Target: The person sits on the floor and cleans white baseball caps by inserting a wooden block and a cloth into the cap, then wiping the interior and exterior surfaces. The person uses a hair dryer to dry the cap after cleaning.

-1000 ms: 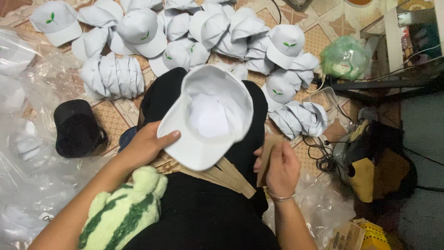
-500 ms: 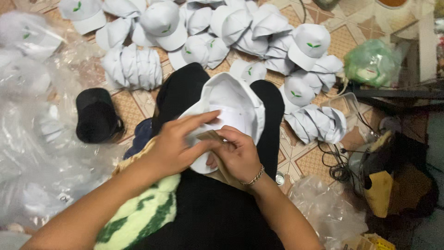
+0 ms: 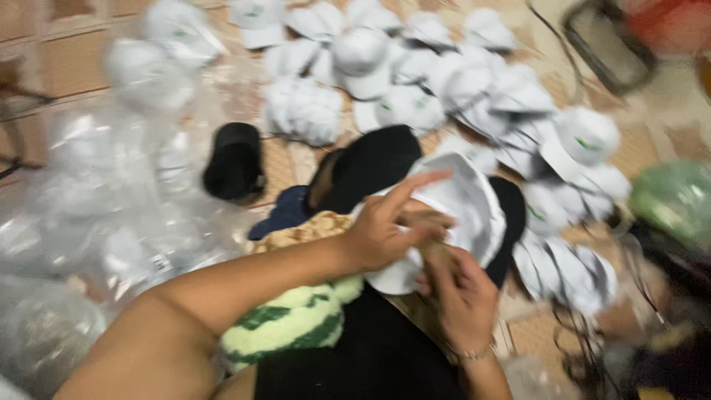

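Left hand is spread across the upturned white cap in the person's lap, fingers long and mostly straight, index pointing out over the crown, palm pressing the near edge rather than gripping it. Right hand sits just below and against it, fingers curled up toward the cap's underside next to a brownish cardboard piece poking out of the cap; it's too blurry to say whether those fingers are actually pinching anything, so I can't tell on that one. There's a bracelet on the right wrist. Closest to the camera, under the left forearm, is a fuzzy green and cream striped thing, sitting on black fabric. Off to the left there's a big heap of clear plastic bags, a few of them with white caps visible inside, though the motion blur smears most of it. Just past the lap a black cap lies on its own on the tiled floor. Farther back is a sprawl of loose white caps with little green marks, some nested in stacks, running along the right side too. Far right there's a green plastic bag, contents not readable.
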